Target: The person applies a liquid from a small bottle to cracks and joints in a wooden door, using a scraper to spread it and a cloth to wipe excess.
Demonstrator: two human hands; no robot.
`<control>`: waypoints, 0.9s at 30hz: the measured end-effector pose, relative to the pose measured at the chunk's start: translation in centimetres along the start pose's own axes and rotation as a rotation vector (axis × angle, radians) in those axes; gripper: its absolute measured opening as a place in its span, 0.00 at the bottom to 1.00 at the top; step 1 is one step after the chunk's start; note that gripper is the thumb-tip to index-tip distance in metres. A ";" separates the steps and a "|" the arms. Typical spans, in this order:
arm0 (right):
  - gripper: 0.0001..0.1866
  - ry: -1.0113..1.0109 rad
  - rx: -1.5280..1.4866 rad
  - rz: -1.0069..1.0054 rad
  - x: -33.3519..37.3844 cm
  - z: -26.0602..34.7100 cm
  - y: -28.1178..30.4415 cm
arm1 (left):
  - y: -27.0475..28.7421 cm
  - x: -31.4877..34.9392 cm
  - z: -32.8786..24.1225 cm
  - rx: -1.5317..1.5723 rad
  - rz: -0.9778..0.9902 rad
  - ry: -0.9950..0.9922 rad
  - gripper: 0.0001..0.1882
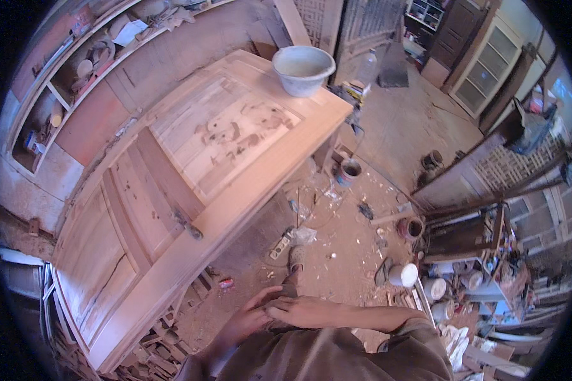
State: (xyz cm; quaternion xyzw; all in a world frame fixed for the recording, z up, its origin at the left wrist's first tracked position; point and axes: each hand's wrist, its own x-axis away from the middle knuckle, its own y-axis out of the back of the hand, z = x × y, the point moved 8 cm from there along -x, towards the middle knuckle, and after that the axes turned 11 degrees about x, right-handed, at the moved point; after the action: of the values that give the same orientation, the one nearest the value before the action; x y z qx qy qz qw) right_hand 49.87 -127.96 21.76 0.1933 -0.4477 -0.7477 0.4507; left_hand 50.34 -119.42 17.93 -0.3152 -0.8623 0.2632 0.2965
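Observation:
Close in front of my body, my left hand and my right hand touch, the right fingers lying across the left. The left fingers look stretched out. Nothing shows in either hand, though their overlap hides part of the fingers. Beyond them to the left lies a large panelled wooden door, dusty, with dark damp-looking patches on one panel. A narrow tool with a dark rounded end rests on its near frame. A grey-white basin stands on the door's far corner.
A power strip and a plastic scrap lie near my shod foot. Open tins and white buckets stand on the littered floor. Wood offcuts pile under the door; cluttered shelves line the far left wall.

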 end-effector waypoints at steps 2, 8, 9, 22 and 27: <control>0.10 0.001 0.039 0.045 -0.9 -3.5 1.9 | 1.3 -3.9 -0.7 0.050 -0.003 0.019 0.30; 0.13 -0.133 0.014 0.019 -1.0 -14.9 9.1 | 3.0 -15.1 -6.3 -0.048 -0.002 -0.100 0.25; 0.13 -0.161 -0.070 -0.038 -1.2 -16.8 10.2 | 3.1 -16.1 -7.8 -0.108 -0.017 -0.131 0.25; 0.12 -0.461 -0.826 -1.122 0.1 -46.1 26.1 | 9.0 -25.3 -19.5 -0.220 -0.642 -0.510 0.19; 0.21 -0.416 -0.927 -1.064 -2.9 -54.5 34.2 | 11.4 -28.0 -20.5 -0.082 -0.958 -0.687 0.18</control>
State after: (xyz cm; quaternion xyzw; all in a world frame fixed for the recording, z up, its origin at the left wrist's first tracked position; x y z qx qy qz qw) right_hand 106.19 -159.10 21.72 0.0283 -0.0075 -0.9991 -0.0319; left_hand 86.16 -125.92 15.04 0.2012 -0.9646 0.1535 0.0736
